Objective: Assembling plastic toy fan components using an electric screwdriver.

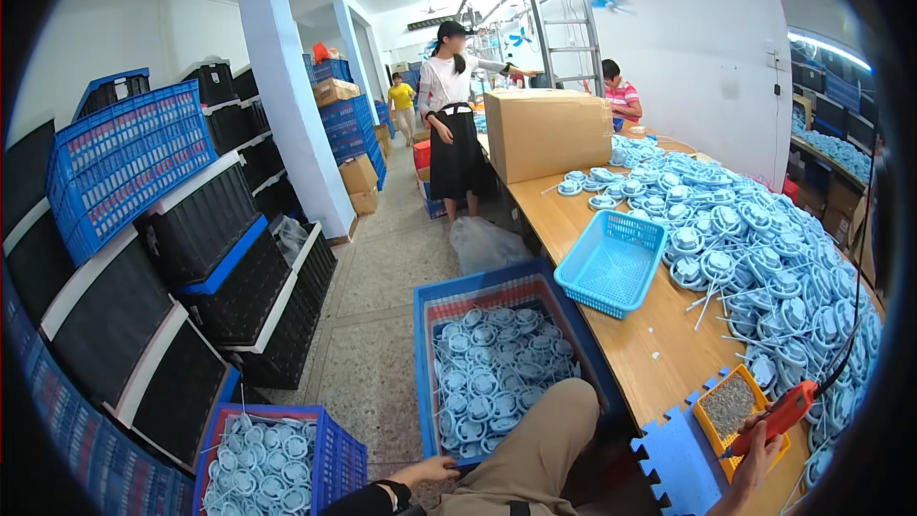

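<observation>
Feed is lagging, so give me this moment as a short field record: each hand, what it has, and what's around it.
left hand: on the near rim of the blue floor crate, fingers bent on the edge
crate contents: pale blue round parts
right hand: gripping an orange power tool
below tool: small yellow tray of tiny grey pieces
under tray: blue foam mat
table: wooden, with a light blue basket

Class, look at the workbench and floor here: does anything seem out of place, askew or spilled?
The small blue basket sits tilted, overhanging the wooden table's left edge. Otherwise nothing looks spilled; the blue fan parts are heaped loosely across the table.
</observation>
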`<state>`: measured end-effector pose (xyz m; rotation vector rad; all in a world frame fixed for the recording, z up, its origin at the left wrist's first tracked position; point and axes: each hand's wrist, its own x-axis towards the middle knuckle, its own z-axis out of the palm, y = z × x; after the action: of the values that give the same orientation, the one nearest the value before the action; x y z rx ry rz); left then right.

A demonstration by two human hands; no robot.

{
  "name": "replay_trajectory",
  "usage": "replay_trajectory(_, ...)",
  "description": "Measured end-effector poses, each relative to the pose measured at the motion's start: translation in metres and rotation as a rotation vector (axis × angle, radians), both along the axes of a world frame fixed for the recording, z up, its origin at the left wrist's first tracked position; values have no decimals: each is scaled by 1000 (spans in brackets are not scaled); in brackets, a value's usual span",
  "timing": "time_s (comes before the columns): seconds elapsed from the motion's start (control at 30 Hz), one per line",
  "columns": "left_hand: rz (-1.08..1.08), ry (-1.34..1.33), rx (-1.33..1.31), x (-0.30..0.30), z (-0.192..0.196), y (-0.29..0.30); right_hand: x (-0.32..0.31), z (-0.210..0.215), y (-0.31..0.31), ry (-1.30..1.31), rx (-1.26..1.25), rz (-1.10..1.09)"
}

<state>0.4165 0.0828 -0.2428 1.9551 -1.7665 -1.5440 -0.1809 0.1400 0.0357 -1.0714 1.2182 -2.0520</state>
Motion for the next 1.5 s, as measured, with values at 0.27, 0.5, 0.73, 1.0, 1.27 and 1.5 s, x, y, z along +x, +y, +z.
replay_trajectory(0.27, -34, 621, 182, -81, 178, -64, 7, 10, 10, 38, 22, -28)
replay_trajectory(0.5, -25, 730, 312, -78, 182, -61, -1, -3, 6, 58, 16, -15)
replay_trajectory(0.73, -69, 671, 160, -54, 175, -45, 4, 7, 13, -8, -53, 44)
replay_trajectory(1.0, 109, 836, -149, -47, 253, -41, 27, 26, 15, -79, -89, 58)
replay_trajectory(1.27, 176, 691, -214, -69, 287, -59, 13, 31, 10, -48, -123, 72)
replay_trajectory(1.5, 228, 348, -318, -61, 259, -65, 16, 27, 21, -54, -99, 41)
